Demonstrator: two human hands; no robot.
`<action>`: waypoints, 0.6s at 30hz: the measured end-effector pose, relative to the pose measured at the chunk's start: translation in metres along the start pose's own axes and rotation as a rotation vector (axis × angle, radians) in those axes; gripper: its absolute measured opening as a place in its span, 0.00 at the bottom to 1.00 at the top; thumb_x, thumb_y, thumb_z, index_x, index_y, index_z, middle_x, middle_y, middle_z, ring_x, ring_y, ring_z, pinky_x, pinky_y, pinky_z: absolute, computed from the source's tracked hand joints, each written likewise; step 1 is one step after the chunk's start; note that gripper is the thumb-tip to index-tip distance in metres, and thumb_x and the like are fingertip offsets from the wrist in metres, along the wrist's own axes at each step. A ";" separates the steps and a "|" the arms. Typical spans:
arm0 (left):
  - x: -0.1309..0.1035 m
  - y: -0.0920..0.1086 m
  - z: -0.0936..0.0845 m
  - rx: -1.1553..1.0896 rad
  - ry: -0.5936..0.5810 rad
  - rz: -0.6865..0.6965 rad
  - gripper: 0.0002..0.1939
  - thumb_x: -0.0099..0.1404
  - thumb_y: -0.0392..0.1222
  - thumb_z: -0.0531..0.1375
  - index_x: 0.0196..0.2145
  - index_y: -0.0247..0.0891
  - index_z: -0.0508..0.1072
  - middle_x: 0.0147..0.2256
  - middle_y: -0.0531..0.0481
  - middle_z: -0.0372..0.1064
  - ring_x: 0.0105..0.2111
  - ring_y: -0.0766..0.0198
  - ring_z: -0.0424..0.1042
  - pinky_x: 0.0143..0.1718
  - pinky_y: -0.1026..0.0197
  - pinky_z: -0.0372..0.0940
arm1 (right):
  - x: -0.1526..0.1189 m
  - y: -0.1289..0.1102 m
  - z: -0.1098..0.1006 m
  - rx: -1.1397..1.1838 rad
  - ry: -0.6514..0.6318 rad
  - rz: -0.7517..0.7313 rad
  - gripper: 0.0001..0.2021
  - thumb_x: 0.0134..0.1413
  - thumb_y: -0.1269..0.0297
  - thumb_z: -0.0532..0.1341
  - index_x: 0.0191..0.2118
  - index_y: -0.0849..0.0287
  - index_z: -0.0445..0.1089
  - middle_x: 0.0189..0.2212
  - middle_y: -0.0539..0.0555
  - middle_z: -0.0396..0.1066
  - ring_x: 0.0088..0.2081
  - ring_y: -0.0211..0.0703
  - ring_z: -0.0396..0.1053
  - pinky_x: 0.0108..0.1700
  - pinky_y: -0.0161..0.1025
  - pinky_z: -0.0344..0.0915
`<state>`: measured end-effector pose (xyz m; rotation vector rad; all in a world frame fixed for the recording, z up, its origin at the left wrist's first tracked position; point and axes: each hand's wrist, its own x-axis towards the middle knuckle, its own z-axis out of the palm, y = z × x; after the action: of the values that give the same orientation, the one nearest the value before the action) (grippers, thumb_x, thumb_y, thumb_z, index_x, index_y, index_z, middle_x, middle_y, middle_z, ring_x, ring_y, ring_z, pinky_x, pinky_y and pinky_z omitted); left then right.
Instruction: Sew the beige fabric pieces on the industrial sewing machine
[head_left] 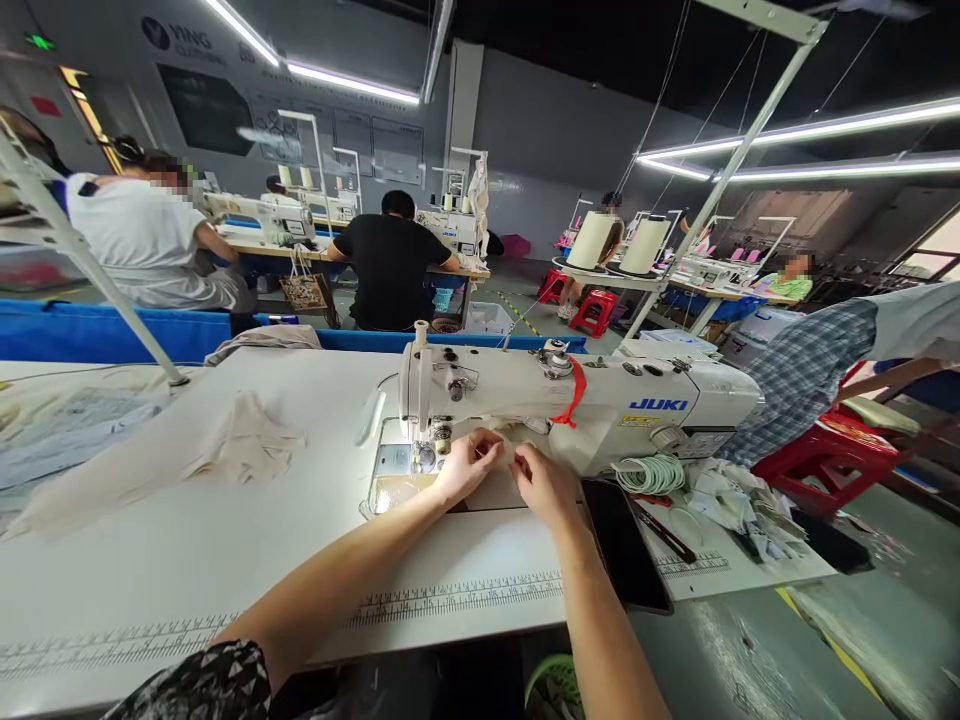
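Observation:
My left hand is under the arm of the white JUKI sewing machine, just right of its needle and presser foot. Its fingers curl inward in a pinch. Close by on the right, my right hand faces it, thumb and fingertips also pressed together. Whatever lies between the fingertips is too small or hidden to make out. Below both hands is the machine bed, with a lit plate at its left end. A sheer beige fabric piece lies crumpled on the table to the left, apart from my hands.
Right of my hands lie a black phone, a dark narrow tool, a coil of pale green cord and fabric scraps. Thread cones stand behind the machine. A ruler strip runs along the table's front. Other people sit at machines beyond.

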<state>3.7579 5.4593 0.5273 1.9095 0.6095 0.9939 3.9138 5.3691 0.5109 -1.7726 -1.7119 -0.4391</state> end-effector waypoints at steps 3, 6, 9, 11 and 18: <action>0.000 -0.002 0.001 0.001 -0.002 -0.023 0.12 0.62 0.35 0.53 0.38 0.37 0.75 0.32 0.51 0.75 0.31 0.65 0.73 0.37 0.64 0.69 | -0.001 -0.005 -0.002 -0.009 -0.003 -0.032 0.03 0.60 0.70 0.59 0.35 0.55 0.68 0.28 0.49 0.75 0.29 0.40 0.72 0.28 0.34 0.56; -0.011 -0.001 -0.004 0.019 -0.041 -0.024 0.15 0.58 0.31 0.51 0.36 0.37 0.77 0.31 0.51 0.74 0.29 0.66 0.71 0.34 0.65 0.68 | -0.001 -0.007 -0.006 -0.021 0.014 -0.061 0.02 0.60 0.68 0.60 0.35 0.55 0.69 0.31 0.49 0.74 0.33 0.40 0.72 0.31 0.34 0.59; -0.035 0.001 -0.020 0.003 -0.101 -0.007 0.16 0.55 0.30 0.51 0.34 0.37 0.78 0.31 0.50 0.72 0.31 0.65 0.71 0.35 0.64 0.68 | 0.003 -0.003 -0.006 -0.050 0.062 -0.059 0.05 0.63 0.68 0.57 0.37 0.57 0.70 0.34 0.53 0.74 0.38 0.44 0.71 0.40 0.37 0.64; -0.054 0.001 -0.037 -0.054 -0.167 -0.029 0.18 0.56 0.31 0.50 0.35 0.37 0.78 0.30 0.50 0.70 0.29 0.65 0.71 0.35 0.63 0.68 | 0.008 0.003 -0.001 -0.082 0.096 -0.041 0.08 0.63 0.69 0.55 0.41 0.58 0.71 0.39 0.56 0.75 0.43 0.47 0.69 0.46 0.42 0.64; -0.090 -0.001 -0.127 0.015 -0.130 -0.277 0.19 0.63 0.48 0.53 0.39 0.37 0.79 0.34 0.46 0.75 0.28 0.62 0.70 0.27 0.61 0.65 | 0.018 0.012 0.039 -0.145 0.101 -0.019 0.10 0.61 0.65 0.56 0.43 0.56 0.73 0.41 0.58 0.73 0.46 0.51 0.67 0.46 0.45 0.65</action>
<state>3.6026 5.4548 0.5285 1.8261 0.7814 0.6856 3.9201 5.4088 0.4907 -1.8035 -1.6635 -0.6644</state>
